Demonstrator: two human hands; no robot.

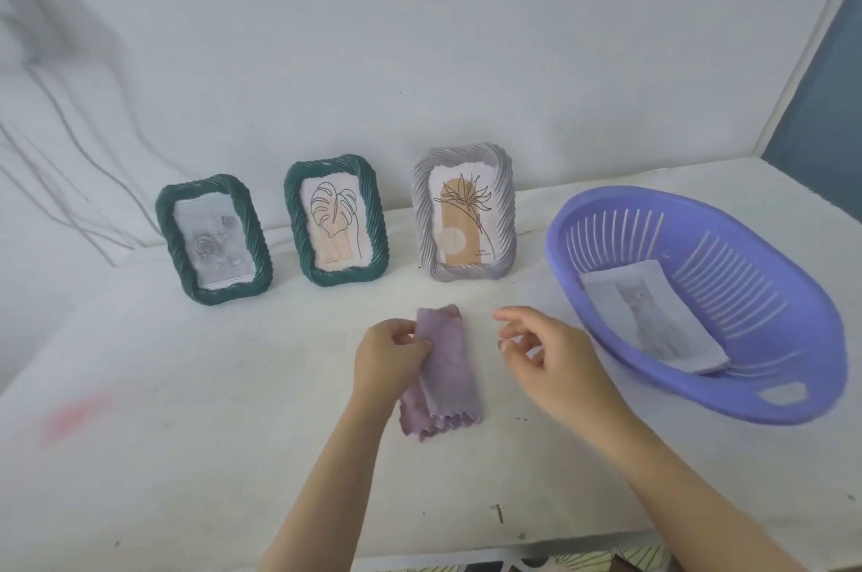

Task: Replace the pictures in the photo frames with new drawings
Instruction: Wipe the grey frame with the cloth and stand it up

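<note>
Three photo frames stand upright along the wall. The left dark green frame (213, 240) holds a grey rose picture. The middle dark green frame (335, 221) shows a line-drawn leaf. A grey frame (466, 212) on the right shows a flower over a tan arch. In the purple basket (699, 305) lies a sheet with a grey drawing (653, 319). My left hand (389, 354) pinches the left edge of a folded lilac cloth (445, 378) lying on the table. My right hand (545, 347) hovers just right of the cloth, fingers apart and curled, holding nothing.
The white table (186, 431) has a faint red stain (74, 415) at the left and a small dark nail-like object (499, 513) near the front edge. Grey cables (70, 179) hang down the wall at the left. The table ends just behind the basket at the right.
</note>
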